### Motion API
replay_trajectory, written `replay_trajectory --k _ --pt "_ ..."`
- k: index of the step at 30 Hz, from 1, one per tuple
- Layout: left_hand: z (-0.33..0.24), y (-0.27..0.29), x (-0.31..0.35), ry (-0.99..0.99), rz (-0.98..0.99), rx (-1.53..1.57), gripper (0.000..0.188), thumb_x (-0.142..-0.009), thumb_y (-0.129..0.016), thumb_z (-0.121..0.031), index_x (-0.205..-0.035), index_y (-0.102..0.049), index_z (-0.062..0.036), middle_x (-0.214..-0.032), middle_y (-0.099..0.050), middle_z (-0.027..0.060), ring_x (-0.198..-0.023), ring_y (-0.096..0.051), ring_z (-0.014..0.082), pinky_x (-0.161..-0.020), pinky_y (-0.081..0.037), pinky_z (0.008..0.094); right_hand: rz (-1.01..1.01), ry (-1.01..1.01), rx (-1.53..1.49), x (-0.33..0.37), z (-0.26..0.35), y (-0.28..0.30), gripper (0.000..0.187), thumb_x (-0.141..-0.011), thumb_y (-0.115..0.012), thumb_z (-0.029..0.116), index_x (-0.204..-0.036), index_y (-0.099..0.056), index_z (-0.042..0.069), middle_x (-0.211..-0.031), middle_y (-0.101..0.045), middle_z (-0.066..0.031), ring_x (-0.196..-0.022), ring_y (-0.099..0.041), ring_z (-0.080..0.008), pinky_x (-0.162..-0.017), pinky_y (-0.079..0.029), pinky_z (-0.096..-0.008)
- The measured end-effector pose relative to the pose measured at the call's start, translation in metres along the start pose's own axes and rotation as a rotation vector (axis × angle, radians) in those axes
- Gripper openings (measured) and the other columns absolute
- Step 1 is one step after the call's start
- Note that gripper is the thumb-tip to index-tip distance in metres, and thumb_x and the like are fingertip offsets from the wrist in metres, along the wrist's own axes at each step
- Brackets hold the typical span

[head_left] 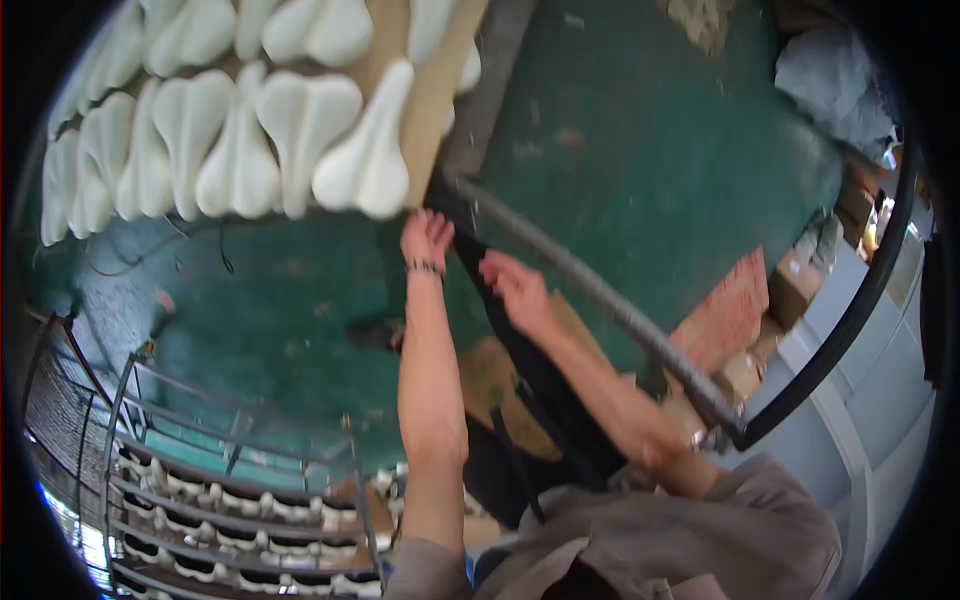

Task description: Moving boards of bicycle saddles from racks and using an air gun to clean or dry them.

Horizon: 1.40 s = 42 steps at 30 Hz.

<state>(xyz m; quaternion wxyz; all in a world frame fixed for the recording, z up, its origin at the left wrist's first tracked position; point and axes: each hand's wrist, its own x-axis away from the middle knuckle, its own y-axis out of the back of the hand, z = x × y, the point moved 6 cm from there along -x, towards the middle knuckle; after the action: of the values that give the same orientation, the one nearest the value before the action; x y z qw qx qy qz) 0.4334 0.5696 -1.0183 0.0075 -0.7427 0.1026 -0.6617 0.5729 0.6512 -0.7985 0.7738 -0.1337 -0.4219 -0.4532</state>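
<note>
Off-white, saddle-shaped foam pads (372, 150), like bicycle seat cushions, lie in rows on a brown board (428, 125) at the upper left. My left hand (428, 238), with a dark beaded bracelet at the wrist, is at the board's near right corner, just below the closest pad. Its fingers are slightly bent and apart; whether they touch the board cannot be made out. My right hand (518, 288) is to the right and a little nearer, beside a grey metal bar (600, 285). Its fingers are loosely curled and apart, and I see nothing in them.
A metal rack (235, 450) at the lower left holds several tiers of similar white pieces. Cardboard (725, 310) and boxes (795, 285) stand at the right, by a curved black tube (850, 345). A grey bundle (835, 85) lies at the far right on the green floor (650, 150).
</note>
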Motion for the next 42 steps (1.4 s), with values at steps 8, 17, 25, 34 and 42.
replay_trajectory --k 8,17,25,34,42 --pt "-0.010 0.018 0.005 -0.023 -0.046 -0.114 0.033 -0.103 -0.066 -0.018 -0.131 -0.056 -0.0052 -0.123 -0.068 0.0146 -0.115 -0.067 0.0322 -0.095 -0.059 0.0572 0.185 -0.201 -0.670 0.002 -0.019 0.023 0.061 -0.105 -0.040 0.024 -0.160 -0.037 -0.002 -0.155 -0.053 -0.0219 -0.138 -0.057 -0.0314 -0.107 -0.050 -0.0417" --pt "-0.004 -0.002 -0.006 -0.031 -0.010 -0.013 0.038 -0.105 -0.062 -0.015 -0.140 -0.051 -0.0046 -0.134 -0.061 0.0160 -0.123 -0.062 0.0339 -0.100 -0.058 0.0585 0.150 -0.248 -0.588 0.003 -0.022 0.025 0.061 -0.109 -0.050 0.033 -0.159 -0.040 -0.002 -0.154 -0.055 -0.0202 -0.136 -0.059 -0.0287 -0.101 -0.053 -0.0381" --pt "-0.002 -0.021 -0.021 -0.032 0.060 0.154 0.048 -0.102 -0.063 -0.014 -0.146 -0.048 -0.0083 -0.132 -0.062 0.0157 -0.124 -0.061 0.0365 -0.100 -0.057 0.0572 0.133 -0.179 -0.184 -0.006 -0.013 0.013 0.047 -0.107 -0.060 0.041 -0.114 -0.077 -0.002 -0.089 -0.078 -0.0072 -0.075 -0.070 -0.0134 -0.066 -0.055 -0.0288" --pt "-0.004 -0.042 0.000 -0.015 0.037 0.439 0.027 -0.101 -0.063 -0.008 -0.127 -0.061 -0.0132 -0.120 -0.070 0.0087 -0.112 -0.069 0.0290 -0.099 -0.058 0.0544 0.043 -0.007 0.259 0.018 0.035 -0.022 0.048 -0.110 -0.049 0.037 -0.117 -0.075 -0.002 -0.092 -0.077 -0.0171 -0.083 -0.075 -0.0253 -0.076 -0.059 -0.0385" --pt "-0.008 -0.028 -0.003 -0.026 0.016 0.300 0.012 -0.098 -0.069 -0.014 -0.106 -0.064 -0.0050 -0.088 -0.071 0.0124 -0.082 -0.071 0.0269 -0.084 -0.063 0.0492 -0.098 0.137 0.236 -0.051 0.051 -0.016 0.034 -0.107 -0.055 0.027 -0.090 -0.066 0.000 -0.068 -0.058 -0.0090 -0.063 -0.057 -0.0166 -0.061 -0.047 -0.0361"
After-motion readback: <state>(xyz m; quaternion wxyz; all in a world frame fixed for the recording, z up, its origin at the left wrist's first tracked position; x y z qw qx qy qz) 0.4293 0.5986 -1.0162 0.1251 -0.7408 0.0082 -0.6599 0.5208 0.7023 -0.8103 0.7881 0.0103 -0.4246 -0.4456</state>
